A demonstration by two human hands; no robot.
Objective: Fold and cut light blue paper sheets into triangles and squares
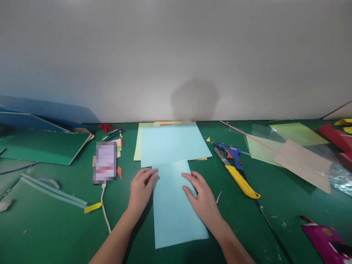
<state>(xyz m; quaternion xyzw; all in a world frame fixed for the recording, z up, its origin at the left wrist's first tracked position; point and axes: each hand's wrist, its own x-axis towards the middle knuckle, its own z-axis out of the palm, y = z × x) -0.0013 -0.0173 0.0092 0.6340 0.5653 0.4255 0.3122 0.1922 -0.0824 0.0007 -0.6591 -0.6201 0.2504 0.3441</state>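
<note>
A light blue sheet of paper (pixel 176 216) lies lengthwise on the green table (pixel 55 227) in front of me. My left hand (pixel 141 190) rests at its upper left edge, fingers together and flat against the edge. My right hand (pixel 199 196) lies flat on the sheet's upper right part, fingers stretched out. Just beyond the sheet a stack of paper (pixel 172 143) with a light blue sheet on top lies near the wall.
A phone (pixel 105 162) on a white cable lies to the left, beside coloured scraps. A blue glue gun (pixel 231 152) and a yellow utility knife (pixel 240 179) lie to the right. Pale sheets and plastic film (pixel 297 154) fill the far right; a magenta object (pixel 326 240) sits at lower right.
</note>
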